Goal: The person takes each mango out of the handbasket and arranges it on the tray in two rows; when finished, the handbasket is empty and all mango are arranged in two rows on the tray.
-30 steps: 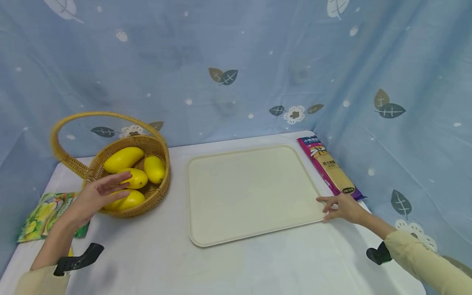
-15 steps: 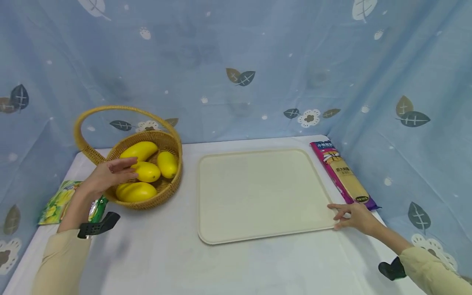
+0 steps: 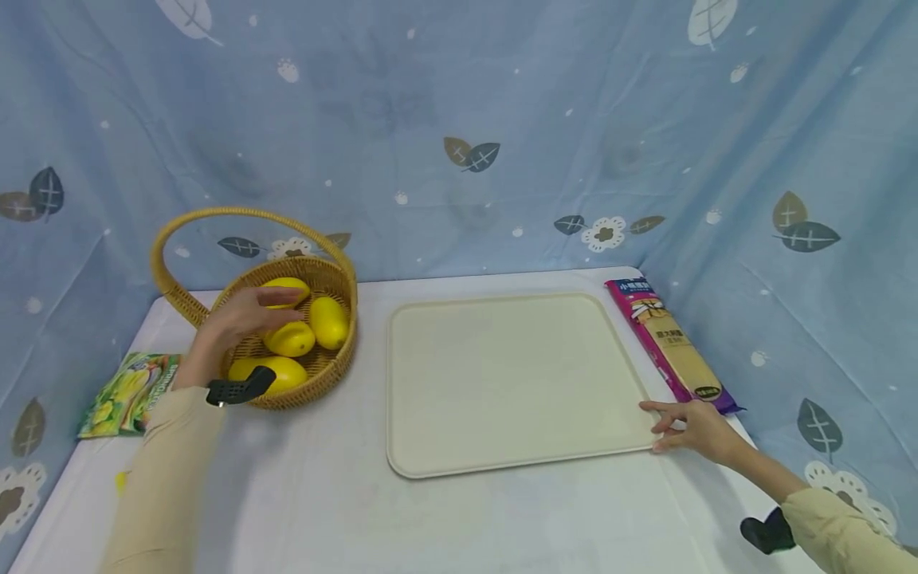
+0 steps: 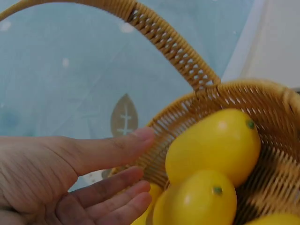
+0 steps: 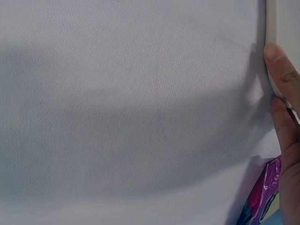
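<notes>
A wicker basket [image 3: 337, 373] with an arched handle holds several yellow mangoes [image 3: 328, 322], smooth and oval, with green stem ends in the left wrist view. My left hand [image 3: 251, 313] is over the basket's left side, thumb and fingers apart, with nothing between them. It partly covers the far mango [image 3: 288, 288]. In the left wrist view the thumb and fingertips are close to the nearest mango [image 4: 199, 199]; whether they touch a mango is unclear. My right hand [image 3: 692, 428] holds the near right corner of a cream tray [image 3: 516, 383], thumb on its rim [image 5: 272, 28].
A purple pack of noodles [image 3: 670, 343] lies along the table's right side, just behind my right hand. Left of the basket lies a green and yellow packet [image 3: 129, 395], partly behind my left arm. Blue patterned curtain [image 3: 459, 96] hangs at the back and sides.
The head view has turned left, so everything appears shifted right. My left hand has moved farther over the basket, toward the far mango. My right hand has stayed at the tray corner.
</notes>
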A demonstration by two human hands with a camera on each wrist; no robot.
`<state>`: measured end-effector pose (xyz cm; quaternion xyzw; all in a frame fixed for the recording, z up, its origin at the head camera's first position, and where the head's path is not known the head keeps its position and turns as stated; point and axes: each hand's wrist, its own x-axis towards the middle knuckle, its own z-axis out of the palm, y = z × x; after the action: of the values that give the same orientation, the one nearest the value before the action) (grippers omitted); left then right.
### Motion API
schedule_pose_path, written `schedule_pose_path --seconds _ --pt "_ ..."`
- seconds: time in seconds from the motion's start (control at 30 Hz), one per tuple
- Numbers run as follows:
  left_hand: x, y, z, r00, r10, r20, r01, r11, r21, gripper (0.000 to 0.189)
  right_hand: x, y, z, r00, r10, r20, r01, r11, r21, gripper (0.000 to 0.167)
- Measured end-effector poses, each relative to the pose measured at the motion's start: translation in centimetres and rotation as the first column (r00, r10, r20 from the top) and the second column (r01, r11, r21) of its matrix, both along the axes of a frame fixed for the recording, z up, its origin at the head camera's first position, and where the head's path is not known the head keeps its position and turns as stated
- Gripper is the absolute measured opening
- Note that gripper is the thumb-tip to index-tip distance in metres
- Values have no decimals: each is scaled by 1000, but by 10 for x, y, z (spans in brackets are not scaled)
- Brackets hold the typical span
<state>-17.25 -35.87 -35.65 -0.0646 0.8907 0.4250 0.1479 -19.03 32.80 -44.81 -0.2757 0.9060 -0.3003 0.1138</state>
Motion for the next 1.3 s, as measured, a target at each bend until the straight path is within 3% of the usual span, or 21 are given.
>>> schedule_pose_path --seconds 0.1,0.2,0.5,0.63,0.83,1.0,1.3 --pt "-10 5 4 1000 -4 -7 4 1000 -29 67 2 0 0 1000 -18 -13 18 1000 19 16" --pt "-12 5 5 1000 25 -8 -26 999 -42 71 6 2 0 999 -35 -8 35 999 29 14" --pt "14 -3 3 991 128 40 -124 989 -79 70 11 5 3 998 -38 -47 38 999 5 15" --pt "19 -4 -4 987 149 67 -147 989 -25 73 9 4 3 999 -36 -29 36 999 8 13" --pt "14 -6 -20 978 161 134 -175 980 98 79 5 1 0 999 -42 27 41 999 19 14" --pt "9 -4 -27 967 191 166 -211 971 112 81 4 -2 -1 997 -42 62 39 998 38 16" --pt "6 -4 -28 956 193 221 -228 963 142 85 -2 -5 2 1000 -27 12 26 998 65 23"
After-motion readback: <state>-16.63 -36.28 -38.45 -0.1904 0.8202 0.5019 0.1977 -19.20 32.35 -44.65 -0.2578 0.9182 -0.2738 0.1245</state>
